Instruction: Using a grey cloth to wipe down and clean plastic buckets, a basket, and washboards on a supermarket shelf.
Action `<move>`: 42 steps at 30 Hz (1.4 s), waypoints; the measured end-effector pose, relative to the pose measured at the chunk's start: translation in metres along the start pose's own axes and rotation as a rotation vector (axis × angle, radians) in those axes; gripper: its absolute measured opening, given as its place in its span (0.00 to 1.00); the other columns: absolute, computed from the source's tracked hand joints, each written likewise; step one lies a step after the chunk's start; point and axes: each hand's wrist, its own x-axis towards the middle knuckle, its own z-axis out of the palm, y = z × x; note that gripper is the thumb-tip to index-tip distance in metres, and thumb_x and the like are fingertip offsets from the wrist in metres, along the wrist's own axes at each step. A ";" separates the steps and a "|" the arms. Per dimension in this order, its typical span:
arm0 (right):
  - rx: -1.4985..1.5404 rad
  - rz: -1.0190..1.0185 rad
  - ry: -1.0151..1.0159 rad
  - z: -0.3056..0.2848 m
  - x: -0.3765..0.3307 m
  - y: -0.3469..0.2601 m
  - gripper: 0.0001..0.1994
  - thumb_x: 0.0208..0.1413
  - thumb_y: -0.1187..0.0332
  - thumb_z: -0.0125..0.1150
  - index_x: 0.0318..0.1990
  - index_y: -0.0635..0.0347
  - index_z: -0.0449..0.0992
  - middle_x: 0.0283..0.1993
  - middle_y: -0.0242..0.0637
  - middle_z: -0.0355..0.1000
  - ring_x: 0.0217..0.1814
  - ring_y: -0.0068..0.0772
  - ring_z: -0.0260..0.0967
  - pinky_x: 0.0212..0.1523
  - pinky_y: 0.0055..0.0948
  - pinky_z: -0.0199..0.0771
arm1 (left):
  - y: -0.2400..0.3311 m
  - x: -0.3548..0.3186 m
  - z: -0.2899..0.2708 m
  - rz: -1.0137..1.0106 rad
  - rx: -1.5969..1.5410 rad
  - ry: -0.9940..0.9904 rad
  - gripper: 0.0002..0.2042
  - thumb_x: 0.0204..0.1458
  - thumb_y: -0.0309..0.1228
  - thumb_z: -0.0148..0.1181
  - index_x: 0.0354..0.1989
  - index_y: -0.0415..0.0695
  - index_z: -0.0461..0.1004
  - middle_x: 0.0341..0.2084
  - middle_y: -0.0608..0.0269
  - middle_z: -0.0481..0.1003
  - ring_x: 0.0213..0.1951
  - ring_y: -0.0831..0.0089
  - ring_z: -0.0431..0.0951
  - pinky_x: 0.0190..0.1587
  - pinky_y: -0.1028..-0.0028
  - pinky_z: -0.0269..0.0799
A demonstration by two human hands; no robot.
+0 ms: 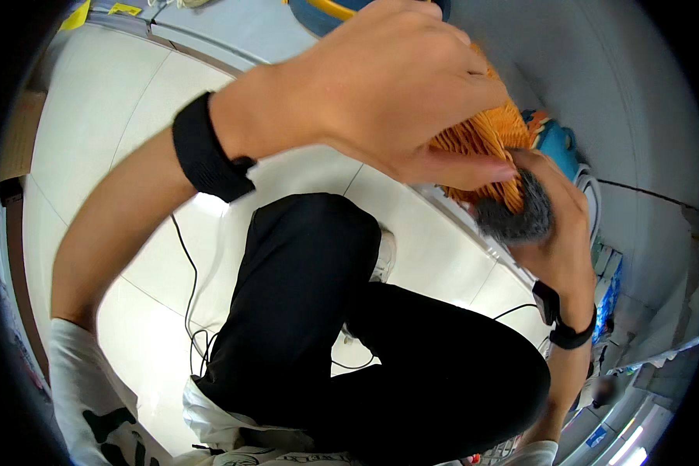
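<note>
Up at the right, both hands are on an orange ribbed knit piece [485, 132] with a grey furry pom-pom [514, 208], which looks like a knit hat. My left hand [388, 89] reaches across from the left with its fingers curled over the orange knit, and its thumb lies along the near side. Most of its fingertips are hidden behind the hand and the knit. My right hand [555, 217] is wrapped round the far side of the piece, beside the pom-pom, which covers part of that hand's fingers. Both wrists wear black bands.
Just beyond the left hand stands a blue rounded thing with a yellow band [318, 14]. Behind the right hand is a teal-and-orange item [555, 144]. A thin black cable [192, 272] runs over the tiled floor. My bent legs [303, 311] fill the lower middle.
</note>
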 end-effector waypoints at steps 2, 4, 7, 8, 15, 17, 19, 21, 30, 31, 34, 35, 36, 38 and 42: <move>0.204 -0.034 0.080 -0.021 -0.006 -0.015 0.32 0.34 0.77 0.80 0.54 0.64 0.76 0.51 0.49 0.78 0.55 0.51 0.78 0.57 0.42 0.75 | 0.003 0.016 -0.007 0.110 0.009 0.451 0.20 0.60 0.46 0.63 0.19 0.48 0.77 0.09 0.69 0.68 0.11 0.73 0.62 0.19 0.73 0.54; 0.232 0.023 0.066 -0.040 0.004 -0.042 0.33 0.34 0.74 0.83 0.53 0.64 0.75 0.50 0.49 0.78 0.51 0.51 0.79 0.54 0.39 0.76 | 0.000 0.016 -0.020 0.027 0.055 0.526 0.20 0.60 0.44 0.63 0.16 0.48 0.76 0.09 0.69 0.67 0.11 0.73 0.62 0.19 0.72 0.54; 0.289 -0.062 0.084 -0.069 0.024 -0.073 0.28 0.37 0.70 0.85 0.48 0.63 0.77 0.44 0.45 0.78 0.45 0.44 0.79 0.47 0.35 0.76 | -0.001 0.014 -0.061 -0.046 0.073 0.683 0.19 0.56 0.36 0.63 0.12 0.48 0.72 0.08 0.69 0.65 0.11 0.72 0.61 0.19 0.70 0.53; 0.281 -0.100 0.098 -0.074 0.027 -0.078 0.27 0.37 0.71 0.84 0.48 0.62 0.78 0.44 0.44 0.78 0.45 0.44 0.79 0.47 0.35 0.76 | 0.005 0.009 -0.077 -0.068 0.059 0.672 0.17 0.54 0.33 0.62 0.12 0.48 0.72 0.08 0.69 0.65 0.11 0.72 0.60 0.19 0.70 0.52; 0.189 -0.174 0.009 -0.042 0.042 -0.057 0.21 0.42 0.77 0.73 0.47 0.61 0.78 0.46 0.45 0.79 0.52 0.50 0.77 0.56 0.43 0.72 | 0.044 -0.081 -0.173 -0.239 -0.109 0.490 0.11 0.45 0.22 0.51 0.13 0.42 0.62 0.10 0.60 0.61 0.16 0.68 0.56 0.24 0.66 0.49; 0.191 -0.202 -0.048 -0.018 0.046 -0.049 0.22 0.42 0.78 0.71 0.49 0.62 0.77 0.49 0.46 0.78 0.56 0.52 0.74 0.60 0.44 0.70 | 0.041 -0.109 -0.170 -0.289 -0.173 0.473 0.10 0.45 0.23 0.52 0.13 0.42 0.64 0.10 0.63 0.62 0.15 0.68 0.57 0.25 0.67 0.49; 0.247 -0.164 -0.102 -0.001 0.054 -0.055 0.24 0.43 0.78 0.72 0.52 0.60 0.76 0.52 0.46 0.77 0.58 0.53 0.73 0.63 0.46 0.68 | 0.041 -0.130 -0.169 -0.355 -0.219 0.438 0.10 0.46 0.24 0.53 0.14 0.42 0.65 0.10 0.66 0.63 0.14 0.67 0.57 0.25 0.67 0.50; 0.298 -0.147 -0.147 0.003 0.058 -0.059 0.26 0.43 0.78 0.72 0.54 0.58 0.76 0.52 0.46 0.77 0.59 0.53 0.73 0.64 0.47 0.68 | 0.042 -0.146 -0.165 -0.587 -0.342 0.564 0.13 0.50 0.25 0.49 0.14 0.40 0.61 0.11 0.63 0.62 0.16 0.68 0.56 0.28 0.67 0.52; 0.457 -0.107 0.022 -0.044 0.050 -0.085 0.26 0.35 0.72 0.79 0.48 0.61 0.80 0.45 0.47 0.80 0.47 0.53 0.77 0.53 0.40 0.74 | 0.001 -0.178 -0.159 -0.983 -0.893 0.870 0.20 0.69 0.34 0.46 0.21 0.39 0.63 0.17 0.63 0.64 0.21 0.74 0.60 0.30 0.71 0.60; 0.468 -0.102 0.030 -0.047 0.051 -0.085 0.26 0.35 0.72 0.79 0.48 0.61 0.80 0.45 0.47 0.80 0.47 0.53 0.77 0.53 0.40 0.74 | 0.000 -0.164 -0.163 -0.976 -0.899 0.794 0.21 0.70 0.34 0.45 0.21 0.39 0.64 0.18 0.62 0.66 0.23 0.75 0.62 0.31 0.71 0.61; 0.354 -0.062 0.115 -0.057 0.051 -0.082 0.25 0.37 0.72 0.78 0.48 0.63 0.80 0.41 0.48 0.80 0.43 0.52 0.77 0.49 0.39 0.72 | 0.007 -0.131 -0.172 -0.911 -0.515 0.714 0.15 0.71 0.36 0.46 0.47 0.36 0.73 0.43 0.53 0.78 0.49 0.68 0.77 0.56 0.70 0.70; 0.361 -0.050 0.122 -0.055 0.050 -0.082 0.25 0.37 0.72 0.78 0.48 0.63 0.80 0.41 0.48 0.80 0.43 0.52 0.77 0.49 0.39 0.72 | 0.009 -0.124 -0.167 -0.872 -0.314 0.747 0.16 0.71 0.36 0.47 0.54 0.37 0.73 0.51 0.51 0.78 0.56 0.66 0.77 0.63 0.67 0.69; 0.356 -0.001 0.121 -0.053 0.049 -0.082 0.25 0.37 0.72 0.78 0.48 0.63 0.80 0.41 0.48 0.80 0.43 0.53 0.77 0.49 0.39 0.72 | 0.011 -0.126 -0.164 -0.850 -0.253 0.709 0.16 0.70 0.35 0.50 0.59 0.40 0.71 0.58 0.50 0.76 0.63 0.62 0.73 0.69 0.62 0.63; 0.325 0.046 0.127 -0.049 0.048 -0.082 0.25 0.37 0.71 0.78 0.48 0.61 0.79 0.40 0.47 0.80 0.43 0.52 0.77 0.49 0.40 0.72 | 0.027 -0.116 -0.151 -0.674 -0.006 0.640 0.22 0.61 0.41 0.60 0.59 0.40 0.72 0.59 0.50 0.75 0.63 0.59 0.74 0.69 0.57 0.63; 0.262 0.001 0.094 -0.042 0.041 -0.079 0.25 0.37 0.70 0.78 0.47 0.61 0.78 0.40 0.47 0.80 0.44 0.51 0.78 0.50 0.40 0.73 | 0.071 -0.055 -0.136 -0.376 0.245 0.106 0.28 0.49 0.52 0.65 0.49 0.39 0.78 0.45 0.49 0.79 0.50 0.56 0.79 0.61 0.57 0.69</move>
